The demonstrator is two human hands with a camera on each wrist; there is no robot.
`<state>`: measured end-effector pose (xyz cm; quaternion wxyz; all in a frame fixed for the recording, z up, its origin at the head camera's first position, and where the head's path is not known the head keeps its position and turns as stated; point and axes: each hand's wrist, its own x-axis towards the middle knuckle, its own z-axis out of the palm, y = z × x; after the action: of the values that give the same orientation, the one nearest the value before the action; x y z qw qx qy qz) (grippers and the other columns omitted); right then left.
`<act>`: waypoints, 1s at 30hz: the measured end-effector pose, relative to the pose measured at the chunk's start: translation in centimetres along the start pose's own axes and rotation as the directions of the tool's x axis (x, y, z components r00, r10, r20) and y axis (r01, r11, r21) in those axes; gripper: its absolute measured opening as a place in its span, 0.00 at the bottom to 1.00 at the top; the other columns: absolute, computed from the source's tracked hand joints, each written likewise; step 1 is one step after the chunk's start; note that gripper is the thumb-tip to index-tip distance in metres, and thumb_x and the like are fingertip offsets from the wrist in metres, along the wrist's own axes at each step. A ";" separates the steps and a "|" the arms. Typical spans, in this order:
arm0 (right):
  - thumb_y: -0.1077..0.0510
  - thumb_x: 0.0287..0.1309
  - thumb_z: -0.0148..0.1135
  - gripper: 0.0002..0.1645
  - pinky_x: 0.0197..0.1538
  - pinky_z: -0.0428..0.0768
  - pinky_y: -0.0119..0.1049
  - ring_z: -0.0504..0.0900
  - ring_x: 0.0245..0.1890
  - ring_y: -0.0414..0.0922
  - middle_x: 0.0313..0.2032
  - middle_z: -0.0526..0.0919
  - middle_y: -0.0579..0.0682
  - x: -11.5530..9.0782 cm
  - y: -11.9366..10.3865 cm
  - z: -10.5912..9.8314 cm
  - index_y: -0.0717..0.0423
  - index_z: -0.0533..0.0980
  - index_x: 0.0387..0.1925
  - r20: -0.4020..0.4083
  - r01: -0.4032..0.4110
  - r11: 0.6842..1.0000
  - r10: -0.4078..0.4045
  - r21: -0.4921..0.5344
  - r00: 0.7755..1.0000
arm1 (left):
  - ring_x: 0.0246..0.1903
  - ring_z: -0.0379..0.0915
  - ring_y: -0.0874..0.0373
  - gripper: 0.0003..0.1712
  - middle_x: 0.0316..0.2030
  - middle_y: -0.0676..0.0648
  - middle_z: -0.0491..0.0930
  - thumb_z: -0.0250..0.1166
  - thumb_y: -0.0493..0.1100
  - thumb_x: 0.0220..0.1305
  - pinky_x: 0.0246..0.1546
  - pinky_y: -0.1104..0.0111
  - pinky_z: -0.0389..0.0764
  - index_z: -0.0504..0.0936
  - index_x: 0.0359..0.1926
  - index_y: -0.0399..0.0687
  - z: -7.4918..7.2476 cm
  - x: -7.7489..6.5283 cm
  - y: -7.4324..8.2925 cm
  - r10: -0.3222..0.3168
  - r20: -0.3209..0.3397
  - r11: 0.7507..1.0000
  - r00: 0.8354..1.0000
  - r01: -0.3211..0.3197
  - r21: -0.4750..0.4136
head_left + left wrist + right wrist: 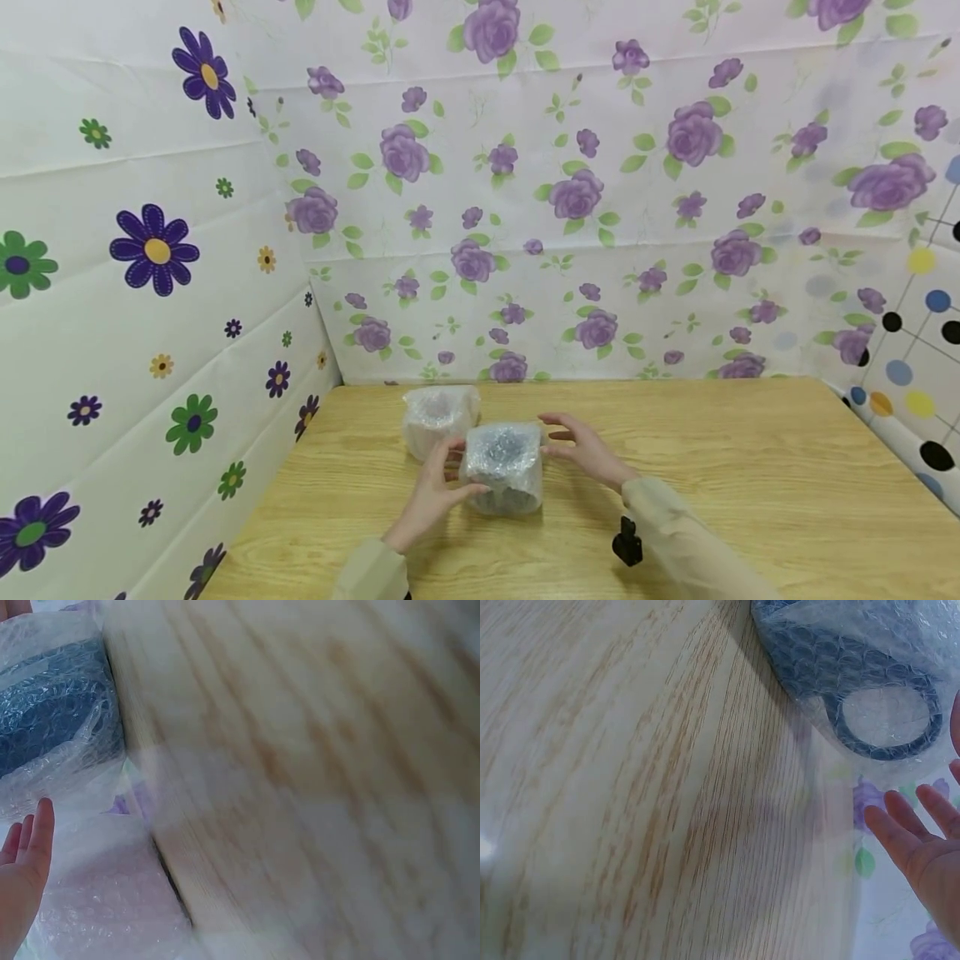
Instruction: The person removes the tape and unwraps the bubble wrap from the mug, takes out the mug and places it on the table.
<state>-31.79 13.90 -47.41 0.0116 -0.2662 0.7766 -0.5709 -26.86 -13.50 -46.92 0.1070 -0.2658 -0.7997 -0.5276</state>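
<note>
A dark blue-grey mug [504, 467] wrapped in bubble wrap stands on the table between both hands. Through the plastic, the right wrist view shows its round handle [889, 754]. At the mug's left side is my left hand [433, 493], fingers fairly straight and thumb extended across the near side. My right hand [588, 454] is spread beside its right side, with the fingertips close to the wrap. Behind and to the left sits a second bubble-wrapped bundle [438, 421], pale pinkish; what is inside is blurred by the wrap.
The wooden table [750, 467] meets a flowered cloth backdrop [645, 208] at its far edge. A daisy-print cloth [97, 333] hangs on the left and a dotted one [915, 367] on the right. A small black device [627, 543] is beside the right sleeve.
</note>
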 end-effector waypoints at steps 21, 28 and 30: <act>0.60 0.55 0.61 0.32 0.47 0.72 0.52 0.71 0.47 0.62 0.54 0.65 0.65 0.2 0.2 0.4 0.65 0.63 0.60 0.027 -0.094 0.988 0.092 0.119 0.995 | 0.39 0.70 0.43 0.31 0.43 0.36 0.71 0.71 0.30 0.43 0.37 0.59 0.77 0.68 0.49 0.30 0.3 0.2 1.8 0.082 -0.077 0.997 0.994 -0.082 0.002; 0.60 0.53 0.63 0.31 0.45 0.72 0.55 0.73 0.44 0.60 0.52 0.67 0.64 -0.2 -0.4 0.4 0.64 0.66 0.58 0.006 -0.105 0.987 0.105 0.125 0.994 | 0.40 0.69 0.40 0.29 0.43 0.35 0.71 0.69 0.28 0.44 0.37 0.56 0.77 0.68 0.49 0.29 0.5 0.2 2.1 0.090 -0.089 0.996 0.992 -0.089 0.010; 0.60 0.53 0.63 0.30 0.44 0.72 0.55 0.73 0.44 0.59 0.52 0.67 0.64 -0.1 0.4 0.3 0.64 0.66 0.58 0.003 -0.093 0.987 0.094 0.127 0.996 | 0.40 0.70 0.40 0.29 0.43 0.35 0.71 0.69 0.28 0.44 0.36 0.55 0.77 0.68 0.49 0.29 0.5 0.3 2.1 0.101 -0.090 0.995 0.991 -0.100 0.018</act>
<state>-31.81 13.72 -47.94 0.0543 -0.2274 0.7502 -0.6185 -25.89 -12.32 -45.33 0.1715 -0.2808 -0.7830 -0.5278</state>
